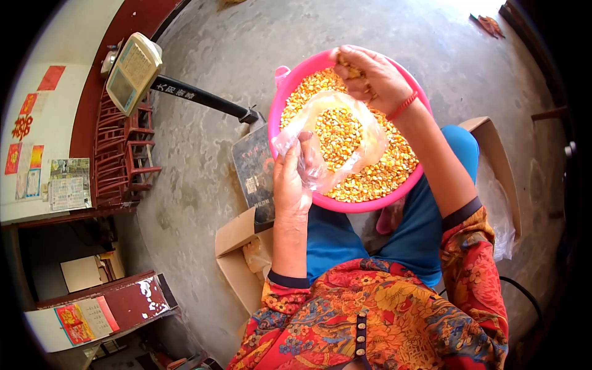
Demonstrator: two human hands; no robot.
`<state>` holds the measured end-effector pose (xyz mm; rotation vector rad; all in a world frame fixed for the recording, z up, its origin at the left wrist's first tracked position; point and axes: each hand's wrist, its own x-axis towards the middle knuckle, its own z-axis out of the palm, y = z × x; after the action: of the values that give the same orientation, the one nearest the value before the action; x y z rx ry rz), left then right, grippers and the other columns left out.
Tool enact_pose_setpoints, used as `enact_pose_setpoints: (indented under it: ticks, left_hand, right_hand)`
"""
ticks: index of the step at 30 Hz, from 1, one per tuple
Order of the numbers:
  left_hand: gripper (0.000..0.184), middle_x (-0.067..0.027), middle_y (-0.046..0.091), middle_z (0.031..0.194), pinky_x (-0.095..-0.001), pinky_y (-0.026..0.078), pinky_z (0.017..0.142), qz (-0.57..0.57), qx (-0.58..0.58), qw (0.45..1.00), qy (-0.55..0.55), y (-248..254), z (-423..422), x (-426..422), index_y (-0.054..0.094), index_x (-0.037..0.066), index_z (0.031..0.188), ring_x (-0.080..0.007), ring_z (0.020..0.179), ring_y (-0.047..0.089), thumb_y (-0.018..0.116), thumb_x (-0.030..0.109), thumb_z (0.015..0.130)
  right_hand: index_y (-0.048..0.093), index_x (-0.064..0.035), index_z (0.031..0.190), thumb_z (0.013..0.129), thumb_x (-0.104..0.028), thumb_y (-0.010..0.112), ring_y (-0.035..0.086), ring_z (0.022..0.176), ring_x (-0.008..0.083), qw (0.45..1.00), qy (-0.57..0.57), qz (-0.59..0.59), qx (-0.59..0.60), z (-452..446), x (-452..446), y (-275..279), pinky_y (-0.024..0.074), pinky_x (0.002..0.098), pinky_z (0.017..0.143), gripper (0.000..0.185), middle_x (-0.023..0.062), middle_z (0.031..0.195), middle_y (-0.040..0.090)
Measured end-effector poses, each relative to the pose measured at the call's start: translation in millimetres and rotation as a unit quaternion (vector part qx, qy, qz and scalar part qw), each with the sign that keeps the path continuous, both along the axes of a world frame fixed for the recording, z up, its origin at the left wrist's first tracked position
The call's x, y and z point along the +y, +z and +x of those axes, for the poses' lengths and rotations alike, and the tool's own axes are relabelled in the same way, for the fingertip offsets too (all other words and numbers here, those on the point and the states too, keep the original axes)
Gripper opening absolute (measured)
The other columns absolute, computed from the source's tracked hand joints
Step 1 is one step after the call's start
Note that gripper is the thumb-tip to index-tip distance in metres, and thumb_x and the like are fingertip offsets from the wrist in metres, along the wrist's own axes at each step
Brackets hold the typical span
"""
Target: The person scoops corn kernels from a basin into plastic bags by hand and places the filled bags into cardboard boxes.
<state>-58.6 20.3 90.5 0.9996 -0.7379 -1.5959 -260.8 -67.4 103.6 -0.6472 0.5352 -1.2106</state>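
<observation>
- At 9 o'clock from the basin, red chairs (pixel 123 151) stand stacked by the wall.
- Between 9 and 10 o'clock, the scale's display head (pixel 131 77) tops a black post.
- Between 7 and 8 o'clock, an opened cardboard box (pixel 234 246) sits on the floor.
- Toward 8 o'clock, the left hand (pixel 291 188) pinches the rim of a clear plastic bag between thumb and fingers.
- In the middle, the plastic bag (pixel 374 139) lies open-mouthed among loose corn kernels (pixel 376 183), with more kernels showing inside it.
- Around them runs the pink basin (pixel 353 207), in front of the person's knees.
- Toward 1 o'clock, the right hand (pixel 377 80), a red bracelet (pixel 404 105) at its wrist, curls its fingers loosely around some kernels above the basin.
- Between 3 and 4 o'clock stands another cardboard box (pixel 495 151).
</observation>
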Motion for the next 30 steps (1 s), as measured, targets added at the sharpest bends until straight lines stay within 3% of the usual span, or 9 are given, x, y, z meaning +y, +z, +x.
enact_pose_setpoints:
  ticks: [6, 8, 9, 12, 17, 20, 24, 26, 30]
  left_hand:
    - [0.028, -0.0011, 0.057, 0.081, -0.0237, 0.045, 0.058, 0.035, 0.014, 0.999, 0.040, -3, -1, -7, 0.053, 0.003, 0.110, -0.0094, 0.068, 0.053, 0.046, 0.023, 0.090]
    - [0.028, -0.0030, 0.060, 0.090, -0.0267, 0.048, 0.068, 0.058, 0.048, 0.993, 0.093, -2, -2, -10, 0.053, 0.005, 0.111, -0.0123, 0.076, 0.057, 0.044, 0.023, 0.091]
    - [0.026, -0.0033, 0.058, 0.087, -0.0260, 0.047, 0.064, 0.027, 0.102, 0.994, 0.033, -3, 8, -10, 0.054, 0.001, 0.108, -0.0117, 0.076, 0.056, 0.045, 0.017, 0.090]
    - [0.022, -0.0024, 0.058, 0.084, -0.0236, 0.046, 0.061, 0.067, 0.051, 0.990, 0.109, -11, 5, -11, 0.056, 0.001, 0.104, -0.0104, 0.071, 0.055, 0.047, 0.015, 0.088]
    - [0.016, 0.0007, 0.052, 0.071, -0.0202, 0.040, 0.054, 0.029, 0.038, 0.999, 0.017, -17, 12, -5, 0.058, 0.002, 0.097, -0.0077, 0.061, 0.049, 0.050, 0.011, 0.086]
    - [0.013, 0.0021, 0.048, 0.066, -0.0198, 0.037, 0.050, 0.040, 0.024, 0.998, 0.031, -13, 9, 0, 0.059, 0.003, 0.093, -0.0066, 0.057, 0.046, 0.051, 0.009, 0.085]
    - [0.010, 0.0021, 0.048, 0.065, -0.0200, 0.036, 0.048, 0.034, 0.014, 0.999, 0.036, -3, 1, 4, 0.058, 0.003, 0.091, -0.0062, 0.056, 0.044, 0.052, 0.008, 0.085]
    - [0.013, 0.0007, 0.054, 0.075, -0.0200, 0.036, 0.048, 0.040, 0.017, 0.999, 0.030, -10, 5, 5, 0.058, 0.003, 0.095, -0.0062, 0.056, 0.044, 0.053, 0.008, 0.084]
    - [0.019, -0.0003, 0.058, 0.083, -0.0197, 0.037, 0.049, 0.048, 0.029, 0.998, 0.024, -12, 13, 7, 0.058, 0.003, 0.100, -0.0062, 0.056, 0.044, 0.055, 0.007, 0.082]
  right_hand:
    - [0.058, -0.0052, 0.090, 0.089, -0.023, 0.048, 0.042, 0.053, 0.0017, 0.971, 0.070, -0.099, 0.206, 48, 31, 3, 0.0338, 0.0176, 0.046, 0.020, -0.0023, 0.068, 0.051]
    - [0.061, -0.0047, 0.084, 0.084, -0.017, 0.052, 0.054, 0.061, 0.0087, 0.919, 0.048, -0.204, 0.333, 54, 27, -18, 0.0433, 0.0237, 0.055, 0.015, 0.0026, 0.070, 0.058]
    - [0.064, -0.0066, 0.082, 0.079, -0.020, 0.055, 0.059, 0.063, 0.0161, 0.832, -0.020, -0.350, 0.429, 50, 22, -25, 0.0474, 0.0293, 0.060, 0.016, 0.0064, 0.074, 0.063]
    - [0.067, -0.0105, 0.080, 0.075, -0.021, 0.057, 0.062, 0.068, 0.0206, 0.753, -0.013, -0.373, 0.542, 38, 18, -39, 0.0483, 0.0325, 0.064, 0.015, 0.0092, 0.076, 0.064]
    - [0.061, -0.0050, 0.094, 0.086, -0.016, 0.048, 0.059, 0.068, 0.0062, 0.909, 0.184, -0.186, 0.324, 6, 11, -15, 0.0480, 0.0196, 0.053, 0.019, -0.0004, 0.081, 0.063]
    - [0.062, -0.0063, 0.094, 0.088, -0.016, 0.048, 0.059, 0.071, 0.0043, 0.968, 0.071, -0.128, 0.205, -17, -3, -27, 0.0469, 0.0183, 0.055, 0.018, -0.0005, 0.083, 0.063]
    - [0.059, -0.0059, 0.105, 0.086, -0.016, 0.051, 0.059, 0.087, 0.0158, 0.875, -0.110, -0.213, 0.420, -26, -34, -105, 0.0490, 0.0295, 0.077, 0.023, 0.0054, 0.091, 0.063]
    - [0.054, -0.0105, 0.114, 0.083, -0.018, 0.053, 0.056, 0.098, 0.0255, 0.674, -0.112, -0.210, 0.699, -27, -33, -120, 0.0449, 0.0363, 0.088, 0.032, 0.0113, 0.110, 0.055]
    - [0.048, -0.0169, 0.121, 0.082, -0.024, 0.053, 0.046, 0.111, 0.0303, 0.596, -0.127, -0.291, 0.738, -11, -30, -154, 0.0402, 0.0382, 0.093, 0.040, 0.0132, 0.122, 0.045]
